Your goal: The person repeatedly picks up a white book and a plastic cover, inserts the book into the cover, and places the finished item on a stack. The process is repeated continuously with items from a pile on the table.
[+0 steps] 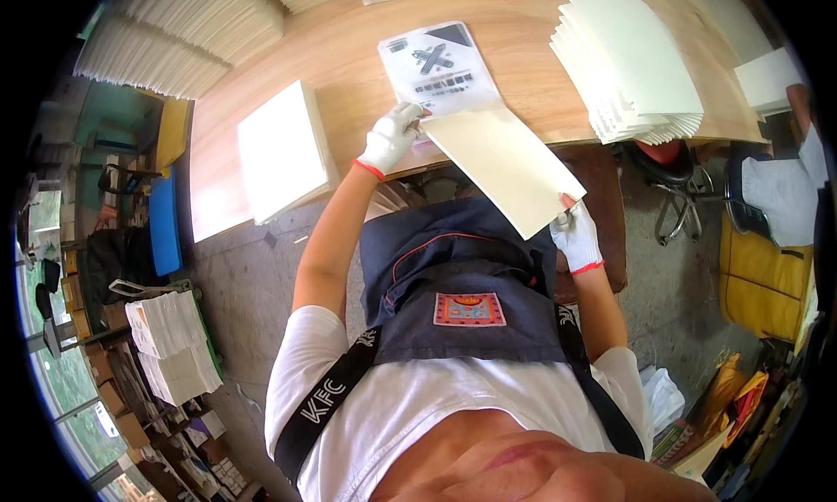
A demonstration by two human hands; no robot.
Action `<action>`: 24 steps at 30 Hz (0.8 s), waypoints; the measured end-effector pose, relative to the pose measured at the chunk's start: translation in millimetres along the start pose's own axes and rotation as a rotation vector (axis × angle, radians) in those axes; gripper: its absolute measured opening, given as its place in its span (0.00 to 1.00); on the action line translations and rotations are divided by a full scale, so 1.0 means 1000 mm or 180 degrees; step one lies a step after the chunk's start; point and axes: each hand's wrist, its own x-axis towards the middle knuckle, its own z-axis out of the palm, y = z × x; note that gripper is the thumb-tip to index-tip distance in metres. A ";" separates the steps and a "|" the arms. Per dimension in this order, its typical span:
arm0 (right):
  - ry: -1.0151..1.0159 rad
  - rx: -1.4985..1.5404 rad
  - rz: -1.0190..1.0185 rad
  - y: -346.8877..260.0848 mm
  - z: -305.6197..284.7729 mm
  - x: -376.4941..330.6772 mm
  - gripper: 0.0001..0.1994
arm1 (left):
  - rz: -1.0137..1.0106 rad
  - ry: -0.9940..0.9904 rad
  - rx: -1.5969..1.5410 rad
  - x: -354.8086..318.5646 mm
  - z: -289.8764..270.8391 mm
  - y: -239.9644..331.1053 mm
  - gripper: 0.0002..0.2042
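A cream sheet (506, 166) is pinched at opposite corners by the gloved right hand (577, 238) and left hand (390, 139) over the desk (349, 57).

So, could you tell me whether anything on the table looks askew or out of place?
The stack of cream folders at the table's right end is fanned out, its lower sheets slipping past the edge. The white stack on the left sits square.
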 end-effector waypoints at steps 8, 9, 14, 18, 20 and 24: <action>0.0043 -0.0385 -0.0410 0.011 0.030 -0.018 0.06 | -0.0273 0.0376 0.0144 -0.006 -0.001 0.019 0.17; 0.0122 -0.0428 -0.0455 0.012 0.035 -0.020 0.07 | -0.0282 0.0595 0.0180 -0.010 0.003 0.015 0.17; 0.0062 -0.0500 -0.0506 0.013 0.036 -0.023 0.08 | -0.0371 0.0938 0.0011 -0.027 0.020 0.019 0.16; 0.0068 -0.0228 -0.0367 0.016 0.040 -0.027 0.08 | -0.0449 0.1471 -0.0486 -0.041 0.039 0.027 0.15; 0.0046 -0.0310 -0.0429 0.019 0.046 -0.033 0.08 | -0.0831 0.1678 -0.0927 -0.049 0.049 0.029 0.16; 0.0067 -0.0282 -0.0409 0.021 0.045 -0.034 0.07 | -0.1206 0.2174 -0.2600 -0.058 0.073 0.033 0.17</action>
